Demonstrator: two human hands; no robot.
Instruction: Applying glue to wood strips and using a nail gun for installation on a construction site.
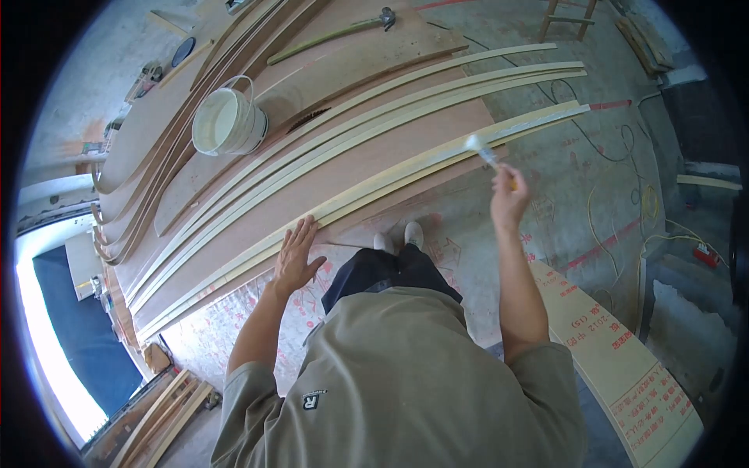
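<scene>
Brush [484, 152] in right hand [509, 196], fingers clamped on it, tip over wood strip [390, 177] along near edge of surface [460, 125]; left hand [295, 256] laid on strip, fingers extended, thumb apart.

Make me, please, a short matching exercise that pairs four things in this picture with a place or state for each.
Column one
1. Brush
2. Hammer
3. Left hand
4. Bucket

Column two
A. Fingers resting on a pale wooden strip
B. Round and whitish, with a looped handle
C. Held in the right hand
D. Lying near the picture's top edge, dark-headed

Pairs: 1-C, 2-D, 3-A, 4-B
</scene>
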